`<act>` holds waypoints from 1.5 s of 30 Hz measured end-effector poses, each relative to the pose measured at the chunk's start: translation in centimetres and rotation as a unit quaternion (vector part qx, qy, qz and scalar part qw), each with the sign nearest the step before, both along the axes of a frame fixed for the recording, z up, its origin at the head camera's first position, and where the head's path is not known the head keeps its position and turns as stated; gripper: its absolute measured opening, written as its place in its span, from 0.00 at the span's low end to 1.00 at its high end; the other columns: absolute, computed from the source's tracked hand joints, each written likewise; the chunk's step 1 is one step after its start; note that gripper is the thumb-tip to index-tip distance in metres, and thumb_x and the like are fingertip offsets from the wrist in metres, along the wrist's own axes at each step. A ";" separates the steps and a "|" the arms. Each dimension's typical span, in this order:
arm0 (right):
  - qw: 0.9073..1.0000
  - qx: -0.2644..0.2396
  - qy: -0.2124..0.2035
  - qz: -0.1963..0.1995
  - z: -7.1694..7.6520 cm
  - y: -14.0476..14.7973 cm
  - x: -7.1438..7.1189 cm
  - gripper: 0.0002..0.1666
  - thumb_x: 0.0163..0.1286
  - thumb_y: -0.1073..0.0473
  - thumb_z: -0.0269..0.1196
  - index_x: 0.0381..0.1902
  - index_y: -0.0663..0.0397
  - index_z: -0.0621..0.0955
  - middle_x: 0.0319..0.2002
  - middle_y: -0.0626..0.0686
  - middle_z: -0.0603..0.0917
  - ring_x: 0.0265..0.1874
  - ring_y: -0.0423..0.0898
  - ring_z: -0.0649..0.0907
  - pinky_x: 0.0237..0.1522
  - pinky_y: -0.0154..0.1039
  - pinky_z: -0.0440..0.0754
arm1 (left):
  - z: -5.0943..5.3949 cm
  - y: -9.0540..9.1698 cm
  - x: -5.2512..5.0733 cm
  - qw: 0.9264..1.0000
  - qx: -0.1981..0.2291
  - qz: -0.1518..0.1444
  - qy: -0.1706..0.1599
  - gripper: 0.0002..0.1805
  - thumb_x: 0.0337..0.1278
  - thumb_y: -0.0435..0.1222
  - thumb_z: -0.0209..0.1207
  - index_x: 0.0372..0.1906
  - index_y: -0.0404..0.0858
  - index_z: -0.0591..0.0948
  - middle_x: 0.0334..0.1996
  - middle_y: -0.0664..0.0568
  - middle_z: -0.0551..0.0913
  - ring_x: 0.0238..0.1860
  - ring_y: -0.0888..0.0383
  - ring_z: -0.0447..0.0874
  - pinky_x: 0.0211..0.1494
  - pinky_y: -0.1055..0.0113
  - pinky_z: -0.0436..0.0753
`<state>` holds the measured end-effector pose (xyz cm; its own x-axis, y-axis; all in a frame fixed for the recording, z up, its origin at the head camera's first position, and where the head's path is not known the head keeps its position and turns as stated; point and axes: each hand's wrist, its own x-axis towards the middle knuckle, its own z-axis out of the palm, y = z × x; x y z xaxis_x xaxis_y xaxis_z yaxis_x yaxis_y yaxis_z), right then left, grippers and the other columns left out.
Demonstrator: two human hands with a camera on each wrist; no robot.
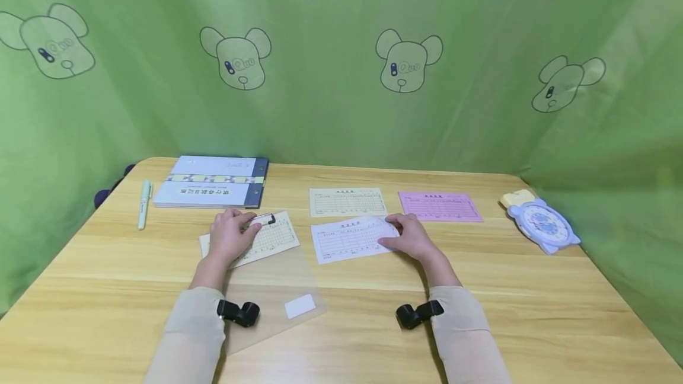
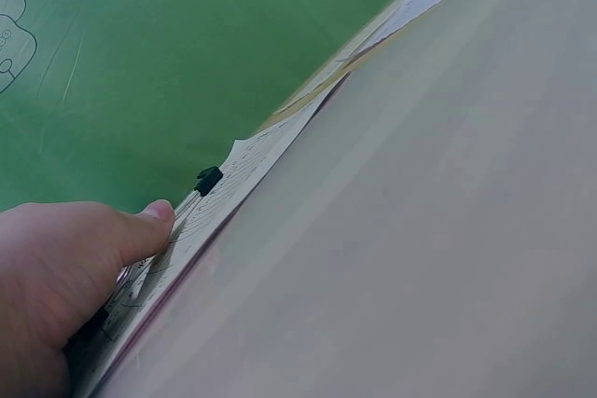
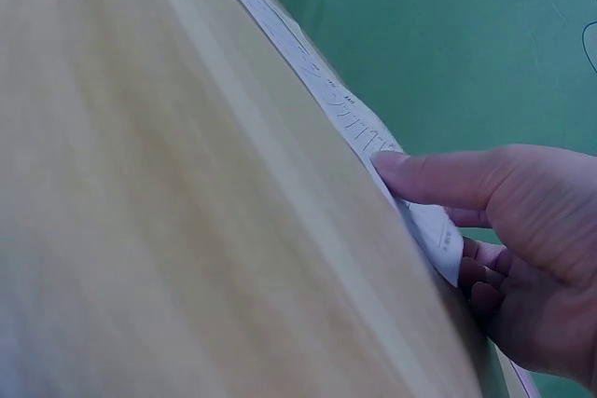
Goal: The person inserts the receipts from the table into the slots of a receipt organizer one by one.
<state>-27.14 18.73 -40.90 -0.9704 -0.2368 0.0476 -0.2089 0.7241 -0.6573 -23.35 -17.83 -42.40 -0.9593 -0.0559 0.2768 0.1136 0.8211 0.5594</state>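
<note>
In the head view a see-through clipboard point(image 1: 267, 295) lies tilted on the table, with a cream printed form point(image 1: 274, 240) across its top end. My left hand point(image 1: 230, 236) grips the clipboard at its metal clip point(image 1: 264, 218); the left wrist view shows the thumb point(image 2: 145, 230) on the clip. A white printed form point(image 1: 347, 239) lies right of the clipboard. Its right edge is pinched by my right hand point(image 1: 408, 237), with the thumb point(image 3: 438, 177) on top in the right wrist view. Beyond it rest a pale green form point(image 1: 347, 202) and a pink form point(image 1: 440, 206).
Blue-white account books point(image 1: 205, 185) with a patterned band lie at the back left, beside a mint pen point(image 1: 144, 205). At the right edge sit a blue animal-shaped dial point(image 1: 544, 225) and a yellow block point(image 1: 517, 198). A green curtain point(image 1: 331, 117) hangs behind the table.
</note>
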 end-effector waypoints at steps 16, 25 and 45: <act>0.999 -0.015 0.027 -0.010 -0.1 -0.2 0.5 0.26 0.50 0.64 0.64 0.49 0.61 0.72 0.48 0.64 0.72 0.48 0.57 0.70 0.51 0.49 0.62 | 0.1 0.0 0.0 1.000 0.001 -0.001 0.001 0.21 0.51 0.43 0.55 0.48 0.34 0.76 0.38 0.42 0.69 0.40 0.47 0.62 0.45 0.53 0.58; 0.998 -0.052 0.024 0.006 0.4 0.5 0.7 0.12 0.52 0.71 0.57 0.36 0.63 0.80 0.40 0.61 0.77 0.37 0.53 0.75 0.41 0.44 0.70 | 0.2 0.0 0.1 1.000 0.000 -0.001 -0.001 0.21 0.51 0.43 0.55 0.48 0.34 0.76 0.38 0.42 0.69 0.40 0.47 0.62 0.45 0.53 0.58; 0.945 -0.293 -0.143 0.010 1.5 1.2 0.9 0.21 0.55 0.78 0.50 0.49 0.72 0.70 0.40 0.60 0.69 0.28 0.43 0.75 0.35 0.38 0.76 | 0.1 0.0 0.0 1.000 0.003 0.000 -0.003 0.21 0.51 0.43 0.55 0.48 0.34 0.76 0.39 0.42 0.69 0.40 0.46 0.62 0.46 0.52 0.57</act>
